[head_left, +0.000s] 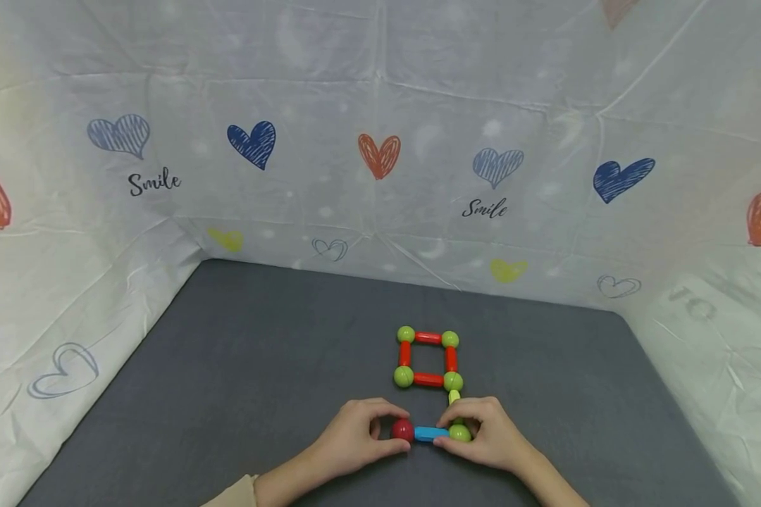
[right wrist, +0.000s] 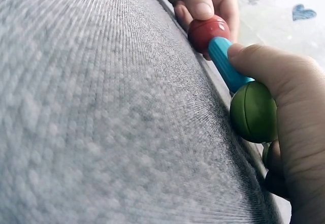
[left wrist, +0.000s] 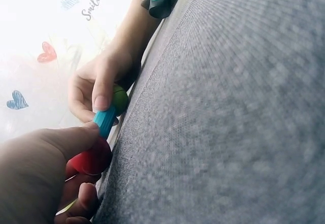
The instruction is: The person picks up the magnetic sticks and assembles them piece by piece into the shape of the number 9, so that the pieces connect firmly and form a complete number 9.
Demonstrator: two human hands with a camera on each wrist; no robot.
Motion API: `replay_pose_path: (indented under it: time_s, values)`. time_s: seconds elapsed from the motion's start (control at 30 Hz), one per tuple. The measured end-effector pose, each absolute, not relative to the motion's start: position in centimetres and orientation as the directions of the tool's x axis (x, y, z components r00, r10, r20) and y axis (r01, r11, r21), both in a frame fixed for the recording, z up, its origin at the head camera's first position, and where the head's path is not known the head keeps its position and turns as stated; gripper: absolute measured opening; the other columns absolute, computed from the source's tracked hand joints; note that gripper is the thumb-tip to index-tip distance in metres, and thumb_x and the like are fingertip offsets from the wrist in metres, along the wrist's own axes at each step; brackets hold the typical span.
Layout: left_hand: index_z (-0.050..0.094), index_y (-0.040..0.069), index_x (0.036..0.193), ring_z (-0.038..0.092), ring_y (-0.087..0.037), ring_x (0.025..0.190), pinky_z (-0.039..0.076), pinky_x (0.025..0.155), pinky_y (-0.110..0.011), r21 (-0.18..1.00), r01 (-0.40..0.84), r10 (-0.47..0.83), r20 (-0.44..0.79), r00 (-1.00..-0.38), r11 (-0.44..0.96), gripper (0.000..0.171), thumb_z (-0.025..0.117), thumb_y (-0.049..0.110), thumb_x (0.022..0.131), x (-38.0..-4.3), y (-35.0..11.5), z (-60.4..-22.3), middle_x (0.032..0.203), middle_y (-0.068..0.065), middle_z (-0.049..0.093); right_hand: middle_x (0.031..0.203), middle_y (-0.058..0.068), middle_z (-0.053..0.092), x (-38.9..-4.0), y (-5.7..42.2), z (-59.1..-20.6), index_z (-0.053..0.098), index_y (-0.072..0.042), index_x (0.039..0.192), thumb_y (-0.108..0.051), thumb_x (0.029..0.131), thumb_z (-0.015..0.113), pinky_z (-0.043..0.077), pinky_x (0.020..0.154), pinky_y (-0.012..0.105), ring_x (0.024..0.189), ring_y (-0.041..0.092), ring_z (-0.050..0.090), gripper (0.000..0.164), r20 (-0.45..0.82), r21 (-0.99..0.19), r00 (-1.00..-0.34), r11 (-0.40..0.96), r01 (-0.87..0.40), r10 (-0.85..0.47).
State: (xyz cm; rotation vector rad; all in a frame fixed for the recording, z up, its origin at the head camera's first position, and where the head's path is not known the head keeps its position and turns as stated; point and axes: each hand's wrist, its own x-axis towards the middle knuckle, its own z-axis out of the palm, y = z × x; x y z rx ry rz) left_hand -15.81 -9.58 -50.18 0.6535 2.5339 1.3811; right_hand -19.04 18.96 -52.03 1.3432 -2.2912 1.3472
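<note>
My left hand (head_left: 359,438) pinches a red ball (head_left: 402,429) between thumb and fingers. The ball meets the left end of a blue rod (head_left: 430,434), whose right end meets a green ball (head_left: 459,432). Around that end curls my right hand (head_left: 490,431), its thumb and fingers gripping the blue rod next to the green ball, as the right wrist view shows on the rod (right wrist: 227,64). A yellow-green rod (head_left: 454,398), partly hidden by the right fingers, runs from this ball up to the square's lower right green ball (head_left: 453,381).
Just beyond the hands, a square of red rods (head_left: 428,379) and green corner balls (head_left: 404,377) lies flat on the dark grey table (head_left: 260,352). White cloth with printed hearts (head_left: 379,156) hangs behind and along both sides.
</note>
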Motion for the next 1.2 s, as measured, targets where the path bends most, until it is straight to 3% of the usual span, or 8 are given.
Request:
replay_pose_path:
  time_s: [0.33, 0.5, 0.63, 0.8, 0.9, 1.03, 1.13, 1.2]
  values:
    - [0.080, 0.026, 0.116, 0.046, -0.006, 0.050, 0.037, 0.050, -0.020, 0.822, 0.300, 0.469, 0.045, -0.882, 0.484, 0.035, 0.091, 0.040, 0.086, -15.8, -9.8, -50.2, 0.080, 0.013, 0.061, 0.086, -0.009, 0.075, -19.0, 18.8, -51.9, 0.078, -0.025, 0.097, -0.014, 0.085, 0.092, 0.036, 0.049, 0.012, 0.060, -0.005, 0.045, 0.022, 0.536, -0.605, -0.572, 0.189, -0.773, -0.621]
    - [0.080, 0.025, 0.116, 0.047, -0.005, 0.050, 0.037, 0.050, -0.020, 0.823, 0.299, 0.462, 0.050, -0.885, 0.483, 0.034, 0.090, 0.039, 0.087, -15.8, -9.9, -50.2, 0.085, 0.016, 0.064, 0.093, -0.003, 0.076, -19.2, 18.9, -51.7, 0.078, -0.020, 0.101, -0.012, 0.083, 0.093, 0.034, 0.046, 0.013, 0.057, -0.007, 0.038, 0.025, 0.541, -0.637, -0.587, 0.163, -0.754, -0.603]
    - [0.080, 0.024, 0.117, 0.048, -0.005, 0.051, 0.039, 0.050, -0.020, 0.829, 0.293, 0.456, 0.052, -0.889, 0.477, 0.034, 0.090, 0.037, 0.087, -15.7, -9.7, -50.2, 0.087, 0.017, 0.065, 0.101, 0.001, 0.076, -20.0, 19.6, -51.2, 0.077, -0.014, 0.106, -0.008, 0.081, 0.094, 0.031, 0.043, 0.014, 0.052, -0.009, 0.031, 0.030, 0.569, -0.634, -0.642, 0.223, -0.740, -0.514]
    - [0.080, 0.023, 0.119, 0.049, -0.005, 0.051, 0.041, 0.051, -0.021, 0.833, 0.291, 0.449, 0.058, -0.892, 0.470, 0.035, 0.090, 0.035, 0.088, -15.6, -9.6, -50.1, 0.089, 0.018, 0.065, 0.112, 0.003, 0.071, -21.7, 20.8, -50.9, 0.074, -0.012, 0.118, -0.006, 0.080, 0.094, 0.033, 0.045, 0.019, 0.052, -0.004, 0.034, 0.044, 0.588, -0.593, -0.716, 0.403, -0.698, -0.376]
    - [0.080, 0.024, 0.120, 0.049, -0.005, 0.051, 0.041, 0.051, -0.021, 0.826, 0.300, 0.446, 0.066, -0.893, 0.478, 0.035, 0.089, 0.036, 0.088, -15.7, -9.4, -50.2, 0.090, 0.018, 0.066, 0.096, 0.007, 0.066, -22.3, 21.6, -51.0, 0.070, -0.008, 0.126, -0.001, 0.084, 0.088, 0.035, 0.045, 0.022, 0.052, 0.000, 0.037, 0.046, 0.567, -0.635, -0.758, 0.415, -0.651, -0.322]
    - [0.079, 0.024, 0.121, 0.049, -0.005, 0.051, 0.042, 0.051, -0.021, 0.816, 0.318, 0.449, 0.081, -0.890, 0.482, 0.035, 0.088, 0.036, 0.090, -15.7, -9.3, -50.4, 0.091, 0.018, 0.065, 0.091, 0.006, 0.064, -22.4, 22.1, -51.5, 0.067, -0.004, 0.127, 0.003, 0.093, 0.078, 0.035, 0.044, 0.024, 0.049, 0.001, 0.038, 0.037, 0.530, -0.699, -0.794, 0.377, -0.607, -0.297]
    - [0.079, 0.025, 0.123, 0.049, -0.005, 0.051, 0.042, 0.051, -0.021, 0.811, 0.327, 0.454, 0.086, -0.887, 0.486, 0.036, 0.087, 0.037, 0.090, -15.7, -9.3, -50.5, 0.091, 0.018, 0.065, 0.102, 0.004, 0.064, -22.4, 22.0, -51.8, 0.066, -0.003, 0.123, 0.001, 0.097, 0.074, 0.035, 0.042, 0.025, 0.048, -0.001, 0.037, 0.027, 0.517, -0.717, -0.808, 0.371, -0.589, -0.284]
    - [0.079, 0.025, 0.124, 0.049, -0.004, 0.052, 0.042, 0.052, -0.021, 0.805, 0.331, 0.457, 0.085, -0.885, 0.492, 0.036, 0.087, 0.037, 0.091, -15.7, -9.4, -50.5, 0.091, 0.018, 0.064, 0.098, 0.001, 0.062, -22.5, 21.8, -51.8, 0.066, -0.003, 0.119, 0.000, 0.099, 0.072, 0.034, 0.040, 0.024, 0.047, -0.004, 0.035, 0.021, 0.510, -0.726, -0.818, 0.376, -0.576, -0.267]
